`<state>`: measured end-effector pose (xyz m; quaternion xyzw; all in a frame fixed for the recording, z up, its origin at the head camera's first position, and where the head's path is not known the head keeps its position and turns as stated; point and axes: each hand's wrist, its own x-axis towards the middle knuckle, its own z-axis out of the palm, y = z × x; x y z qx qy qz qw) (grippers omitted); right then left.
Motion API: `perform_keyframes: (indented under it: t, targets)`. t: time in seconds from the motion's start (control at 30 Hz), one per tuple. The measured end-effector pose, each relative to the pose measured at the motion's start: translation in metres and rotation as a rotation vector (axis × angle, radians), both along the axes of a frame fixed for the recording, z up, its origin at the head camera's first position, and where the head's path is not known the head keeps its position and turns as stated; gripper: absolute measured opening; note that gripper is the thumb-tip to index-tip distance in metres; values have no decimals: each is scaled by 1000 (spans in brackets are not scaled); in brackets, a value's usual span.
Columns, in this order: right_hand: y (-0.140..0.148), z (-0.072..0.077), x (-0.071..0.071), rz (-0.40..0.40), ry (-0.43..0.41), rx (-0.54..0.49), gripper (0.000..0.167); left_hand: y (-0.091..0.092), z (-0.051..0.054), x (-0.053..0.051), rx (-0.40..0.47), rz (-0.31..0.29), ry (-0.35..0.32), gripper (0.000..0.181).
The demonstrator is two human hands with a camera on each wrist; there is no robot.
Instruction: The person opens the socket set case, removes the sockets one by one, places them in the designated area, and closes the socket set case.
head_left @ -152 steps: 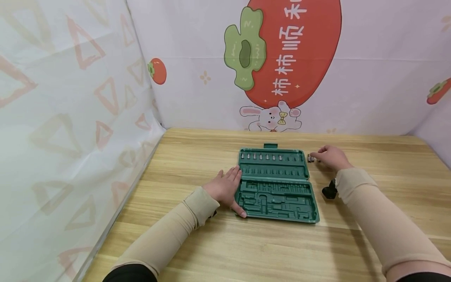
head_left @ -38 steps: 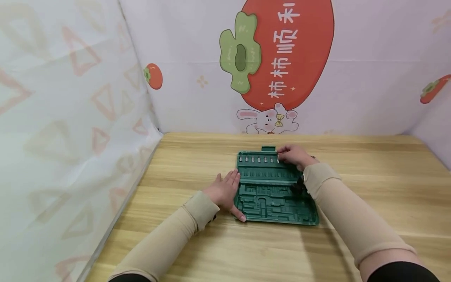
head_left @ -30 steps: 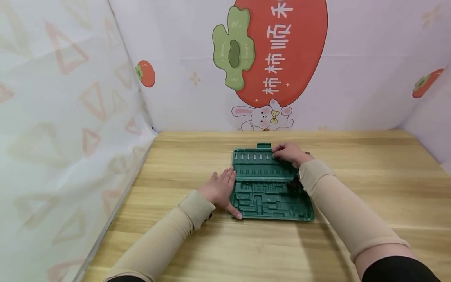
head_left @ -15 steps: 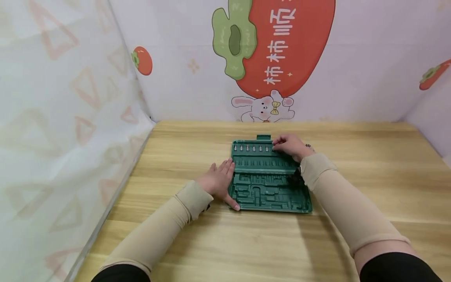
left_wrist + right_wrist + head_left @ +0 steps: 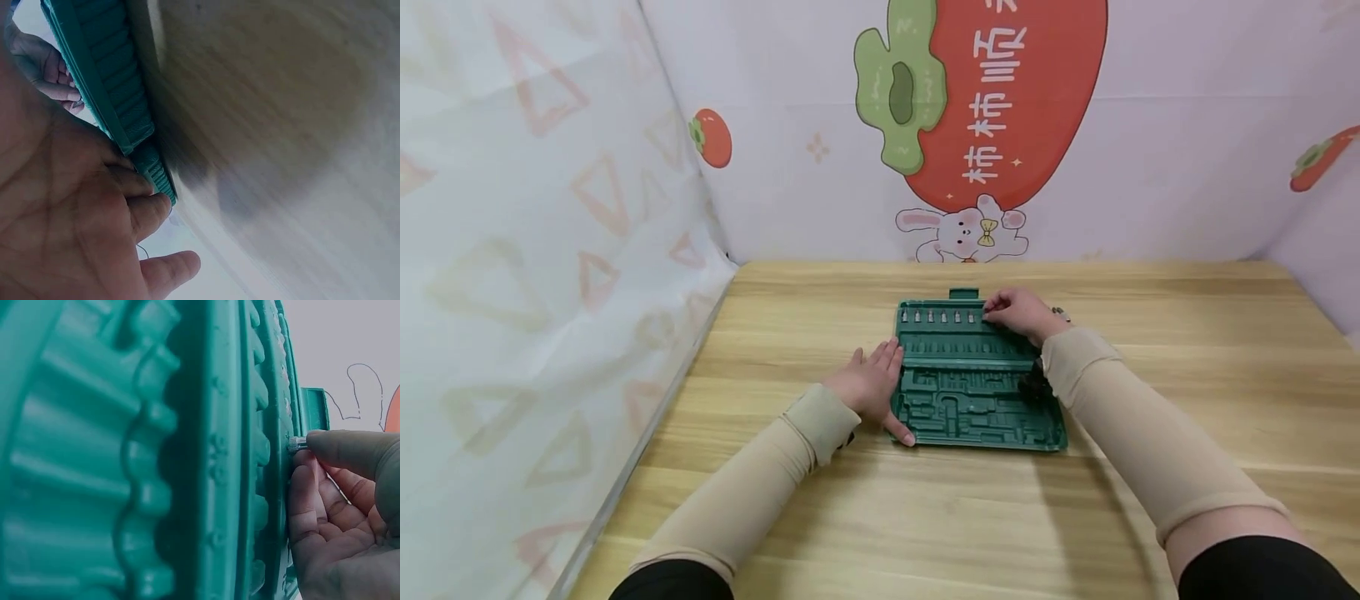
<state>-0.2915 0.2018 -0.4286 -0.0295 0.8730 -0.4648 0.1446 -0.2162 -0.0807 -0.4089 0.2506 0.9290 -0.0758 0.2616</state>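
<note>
A green plastic tool case [image 5: 970, 363] lies unfolded on the table, its moulded slots facing up. Several small silver sockets [image 5: 930, 317] stand in a row along its far half. My right hand [image 5: 1021, 315] is over the right part of that row, covering some slots. In the right wrist view, thumb and index finger pinch a small metal socket [image 5: 297, 444] with a ridged end, right at the case. My left hand [image 5: 867, 385] rests on the case's left edge with fingers spread and thumb at the near corner; the left wrist view shows them against its side.
A few small metal pieces [image 5: 1061, 313] show just behind my right wrist, partly hidden. The wooden table [image 5: 955, 517] runs back to a printed cloth wall [image 5: 790, 183], and another cloth [image 5: 550, 333] borders its left side.
My right hand has moved left from the loose metal pieces beside the case to the socket row. Over the last second it stays there with small finger shifts. The left hand keeps its place.
</note>
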Motion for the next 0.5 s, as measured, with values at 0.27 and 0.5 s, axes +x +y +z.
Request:
perform_keyframes:
  t: [0.27, 0.5]
  targets:
    - [0, 4, -5, -61, -46, -106, 21, -1, -1, -6, -10, -11, 26, 145]
    - [16, 11, 1, -103, -44, -253, 38, 0, 1, -1, -10, -11, 27, 142]
